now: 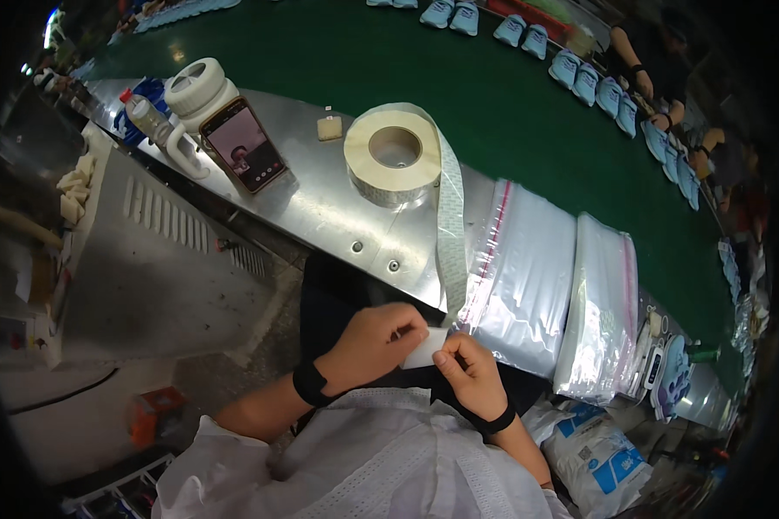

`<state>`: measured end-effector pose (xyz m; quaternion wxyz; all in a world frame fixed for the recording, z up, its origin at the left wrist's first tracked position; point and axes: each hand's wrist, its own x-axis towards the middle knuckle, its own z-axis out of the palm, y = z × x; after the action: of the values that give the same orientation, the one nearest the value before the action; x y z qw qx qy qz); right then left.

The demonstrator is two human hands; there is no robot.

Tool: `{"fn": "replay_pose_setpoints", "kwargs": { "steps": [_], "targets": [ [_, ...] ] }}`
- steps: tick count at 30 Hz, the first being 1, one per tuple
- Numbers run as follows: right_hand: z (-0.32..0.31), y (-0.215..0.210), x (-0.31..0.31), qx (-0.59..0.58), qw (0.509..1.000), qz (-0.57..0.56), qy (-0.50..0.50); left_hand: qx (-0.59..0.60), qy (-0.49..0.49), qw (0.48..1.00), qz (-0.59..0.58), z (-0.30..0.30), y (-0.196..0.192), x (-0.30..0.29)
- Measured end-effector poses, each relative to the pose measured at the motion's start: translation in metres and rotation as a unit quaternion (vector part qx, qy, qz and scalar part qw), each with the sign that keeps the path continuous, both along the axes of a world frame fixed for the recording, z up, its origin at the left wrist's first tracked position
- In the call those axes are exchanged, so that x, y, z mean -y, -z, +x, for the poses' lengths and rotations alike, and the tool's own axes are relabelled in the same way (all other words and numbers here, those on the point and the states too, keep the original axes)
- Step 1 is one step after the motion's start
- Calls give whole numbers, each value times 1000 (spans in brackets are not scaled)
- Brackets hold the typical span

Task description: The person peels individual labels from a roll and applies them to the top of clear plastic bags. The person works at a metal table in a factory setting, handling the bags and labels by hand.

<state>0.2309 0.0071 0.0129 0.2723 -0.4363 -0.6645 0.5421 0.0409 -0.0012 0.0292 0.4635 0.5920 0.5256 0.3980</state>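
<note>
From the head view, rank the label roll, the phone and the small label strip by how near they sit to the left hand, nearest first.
1. Small label strip: pinched between the left hand and the right hand, touching both.
2. Label roll: on the metal table, up and slightly right of the hand.
3. Phone: farther up on the left, leaning against a white jug.

Both hands (pixel 424 350) on white label (pixel 426 349)

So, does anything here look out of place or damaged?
Nothing looks spilled or damaged. One oddity: a phone leans against a white jug on the metal ledge, screen lit. Both hands, left hand and right hand, hold a white label.
</note>
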Motion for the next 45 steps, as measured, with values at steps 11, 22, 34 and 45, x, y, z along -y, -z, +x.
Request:
{"fn": "replay_pose_setpoints", "kwargs": {
  "steps": [11,22,34,45],
  "targets": [
    [52,-14,-40,202,927,163,272,365,42,919,-141,89,4,-79],
    [52,40,-51,325,861,282,271,525,-39,826,-204,101,63,-86],
    [91,7,-47,-89,940,62,324,446,99,812,-363,120,48,-140],
    [95,-11,-41,112,930,261,234,269,299,821,-406,170,74,-155]
  ]
}}
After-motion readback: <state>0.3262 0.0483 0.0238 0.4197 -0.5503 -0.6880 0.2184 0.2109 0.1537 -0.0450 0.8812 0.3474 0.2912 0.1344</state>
